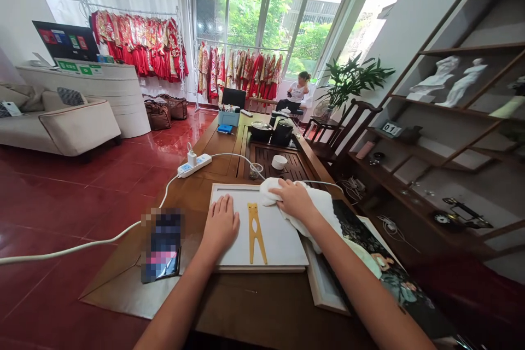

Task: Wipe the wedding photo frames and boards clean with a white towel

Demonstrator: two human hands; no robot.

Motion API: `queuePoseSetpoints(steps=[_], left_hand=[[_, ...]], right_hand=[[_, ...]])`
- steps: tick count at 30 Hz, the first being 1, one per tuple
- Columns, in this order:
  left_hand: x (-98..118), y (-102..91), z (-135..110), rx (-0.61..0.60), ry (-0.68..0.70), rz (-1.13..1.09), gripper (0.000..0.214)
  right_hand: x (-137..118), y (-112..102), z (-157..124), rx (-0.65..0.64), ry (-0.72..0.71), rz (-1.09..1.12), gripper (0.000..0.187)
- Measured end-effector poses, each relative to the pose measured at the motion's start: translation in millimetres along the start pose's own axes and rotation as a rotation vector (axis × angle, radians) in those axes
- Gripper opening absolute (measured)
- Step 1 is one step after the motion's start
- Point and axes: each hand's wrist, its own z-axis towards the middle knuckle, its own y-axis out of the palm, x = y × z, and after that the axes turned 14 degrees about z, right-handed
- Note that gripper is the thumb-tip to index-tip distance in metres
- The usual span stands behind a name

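My left hand lies flat on the left part of a white framed board, fingers stretched out and holding nothing. My right hand is closed on a bunched white cloth at the board's far right corner. Part of the cloth spills over the right edge. Between my hands, on the board, rests a flat golden-yellow piece with a cat-like head and two long legs spread toward me. Its exact kind I cannot make out.
Left of the board is a phone; beyond stands a white power strip with cables. A white cup sits on the tea tray. Dark floral pictures lie at right. A seated person is near the window.
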Motion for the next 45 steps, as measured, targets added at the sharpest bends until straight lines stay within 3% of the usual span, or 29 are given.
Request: queuePoseSetpoints(steps=[3, 7, 14, 18, 22, 30, 34, 39, 45], left_hand=[[-0.1, 0.3, 0.4, -0.006, -0.005, -0.004, 0.053], [0.2, 1.2, 0.6, 0.004, -0.01, -0.003, 0.053], [-0.6, 2.1, -0.7, 0.026, -0.018, -0.003, 0.052], [-1.1, 2.5, -0.7, 0.03, -0.01, -0.006, 0.053], [-0.8, 1.7, 0.0, 0.011, -0.008, -0.007, 0.053], [-0.1, -1.3, 1.2, -0.005, 0.009, -0.001, 0.052], [1.1, -1.6, 1.2, 0.001, 0.015, -0.001, 0.052], [1.6, -1.1, 1.2, 0.005, 0.017, 0.0, 0.051], [1.2, -1.0, 1.7, 0.005, 0.018, 0.007, 0.051]], right_hand=[[0.6, 0.8, -11.0, -0.008, 0.016, -0.019, 0.038], [-16.7, -0.4, -29.6, -0.011, -0.045, -0.017, 0.041], [-54.1, -12.3, -88.3, -0.079, -0.126, 0.059, 0.043], [-62.8, -19.6, -114.1, -0.128, -0.133, 0.123, 0.04], [-53.0, -17.5, -105.7, -0.124, -0.107, 0.132, 0.041], [-18.3, 4.6, -28.1, 0.044, 0.011, 0.057, 0.037], [-15.0, 7.0, -6.8, 0.056, 0.058, 0.079, 0.036], [-20.8, 5.6, -17.2, 0.058, 0.047, 0.104, 0.036], [-38.2, -2.0, -73.3, -0.011, -0.035, 0.187, 0.04]])
